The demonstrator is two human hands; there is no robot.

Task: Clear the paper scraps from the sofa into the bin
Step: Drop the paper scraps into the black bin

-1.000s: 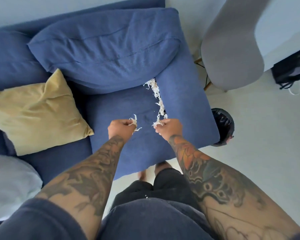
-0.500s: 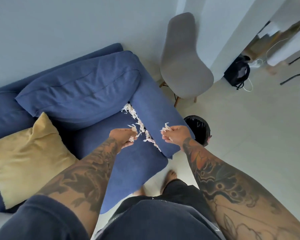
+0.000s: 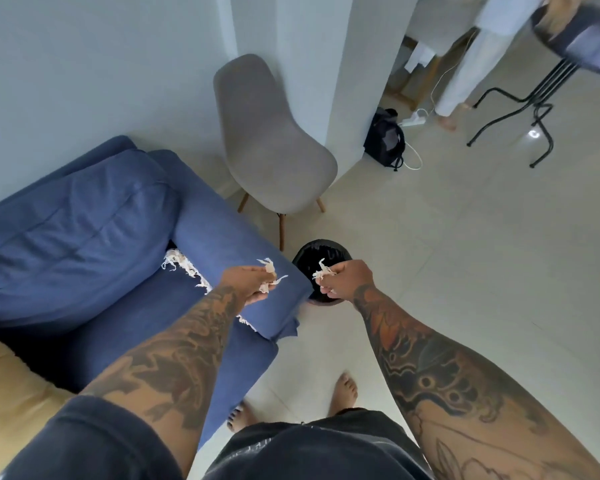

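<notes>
Above bin (image 3: pixel 321 252): scraps (image 3: pixel 322 271) in right grip (image 3: pixel 347 280).

Blue sofa (image 3: pixel 84 244), black bin (image 3: pixel 312 256), white scraps (image 3: pixel 181 263)

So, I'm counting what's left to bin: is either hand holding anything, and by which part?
Both. The left hand grips a clump of paper scraps and the right hand another bunch, each bunched in curled fingers, loose ends sticking out.

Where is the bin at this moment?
In the head view, the black bin stands on the floor right of the sofa arm, under the right hand.
</notes>
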